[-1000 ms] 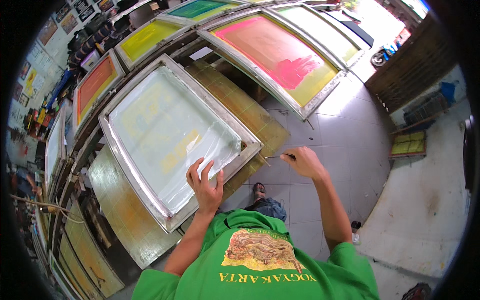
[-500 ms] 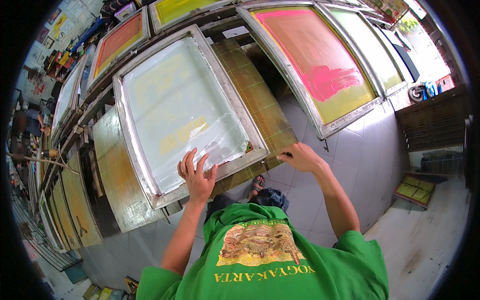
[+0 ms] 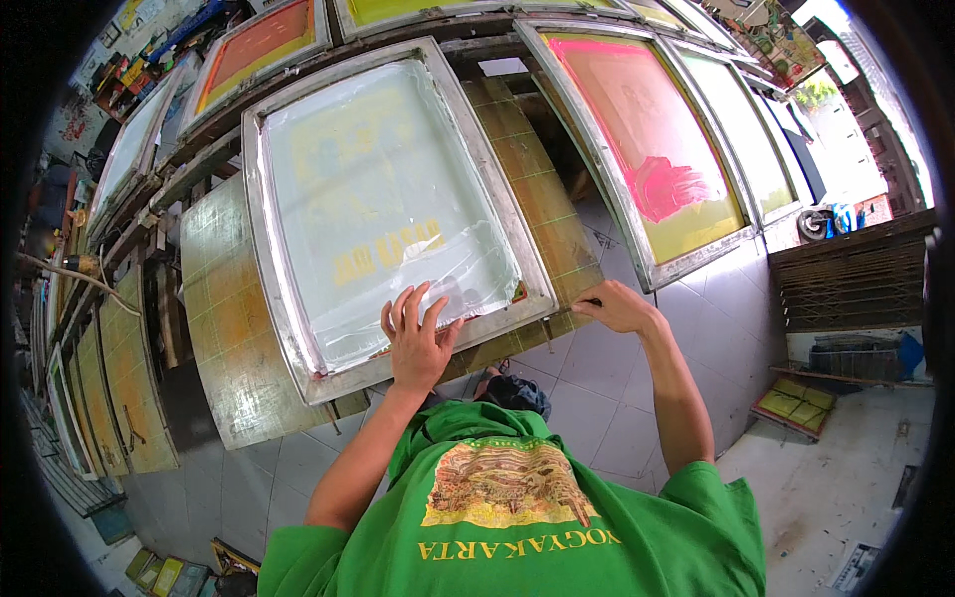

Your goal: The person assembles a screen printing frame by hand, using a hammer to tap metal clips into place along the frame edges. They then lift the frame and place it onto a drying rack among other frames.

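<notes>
A silkscreen frame [image 3: 542,269] with a grey rim and a pale, whitish mesh sits in front of me, tilted, over a printing board [image 3: 542,214] marked with thin lines. Over the frame's near edge is my left hand [image 3: 421,348], open, fingers spread and holding nothing. Its fingertips overlap the pale mesh in view; whether they touch it I cannot tell. Beyond the frame's near right corner, my right hand [image 3: 625,306] is closed in a pinch at the board's near right corner. What lies between its fingertips is hidden.
A frame with pink ink [image 3: 671,184] stands to the right, another with orange mesh [image 3: 259,55] at the far left. More boards [image 3: 149,398] line the left side. A dark slatted barrier [image 3: 851,269] is at the right, with a yellow framed panel [image 3: 796,406] below it.
The whole view has shifted slightly, so the frames sit a little differently in it. Both hands keep nearly the same places by the frame; the left hand's fingers stay spread, the right stays pinched.
</notes>
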`<action>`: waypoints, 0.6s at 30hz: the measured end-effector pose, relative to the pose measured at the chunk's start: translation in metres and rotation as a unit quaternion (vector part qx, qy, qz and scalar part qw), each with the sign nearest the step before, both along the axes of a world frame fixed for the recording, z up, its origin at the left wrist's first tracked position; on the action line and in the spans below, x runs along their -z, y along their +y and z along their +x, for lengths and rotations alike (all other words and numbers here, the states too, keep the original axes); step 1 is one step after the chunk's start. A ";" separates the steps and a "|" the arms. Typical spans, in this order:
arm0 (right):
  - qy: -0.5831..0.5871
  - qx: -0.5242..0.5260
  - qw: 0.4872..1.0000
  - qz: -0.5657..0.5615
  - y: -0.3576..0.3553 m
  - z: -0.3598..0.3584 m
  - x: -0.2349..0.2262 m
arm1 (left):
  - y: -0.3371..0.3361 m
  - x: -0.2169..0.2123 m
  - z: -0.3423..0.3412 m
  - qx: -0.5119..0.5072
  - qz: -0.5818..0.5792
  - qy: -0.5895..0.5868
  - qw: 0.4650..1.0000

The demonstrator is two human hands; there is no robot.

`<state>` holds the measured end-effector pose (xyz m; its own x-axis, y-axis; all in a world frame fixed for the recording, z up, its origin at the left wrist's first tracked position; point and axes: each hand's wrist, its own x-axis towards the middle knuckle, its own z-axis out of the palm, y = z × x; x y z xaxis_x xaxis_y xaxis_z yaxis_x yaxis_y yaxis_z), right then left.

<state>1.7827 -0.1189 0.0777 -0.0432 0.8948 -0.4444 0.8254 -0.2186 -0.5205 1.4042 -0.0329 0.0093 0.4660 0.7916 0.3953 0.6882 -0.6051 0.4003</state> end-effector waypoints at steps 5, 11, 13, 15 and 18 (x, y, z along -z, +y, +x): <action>-0.014 0.007 1.000 -0.024 0.007 -0.002 -0.004 | 0.002 -0.003 -0.001 0.006 -0.012 -0.007 1.000; -0.004 0.018 1.000 -0.013 0.004 -0.013 -0.014 | 0.003 -0.001 -0.004 0.019 -0.020 -0.006 1.000; -0.038 0.037 0.999 -0.010 -0.001 -0.021 -0.014 | 0.003 0.000 -0.005 0.027 -0.024 -0.009 0.999; -0.091 0.073 0.993 -0.024 0.000 -0.043 -0.025 | 0.004 -0.002 -0.007 0.028 -0.029 -0.011 0.999; -0.184 0.053 0.981 0.011 0.001 -0.070 -0.032 | 0.005 -0.002 -0.008 0.035 -0.030 0.001 0.999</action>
<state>1.7123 -0.1175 0.1095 0.2097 0.8953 -0.3930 0.9317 -0.3049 -0.1974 1.3959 -0.0278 0.0108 0.5214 0.7792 0.3479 0.6458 -0.6268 0.4360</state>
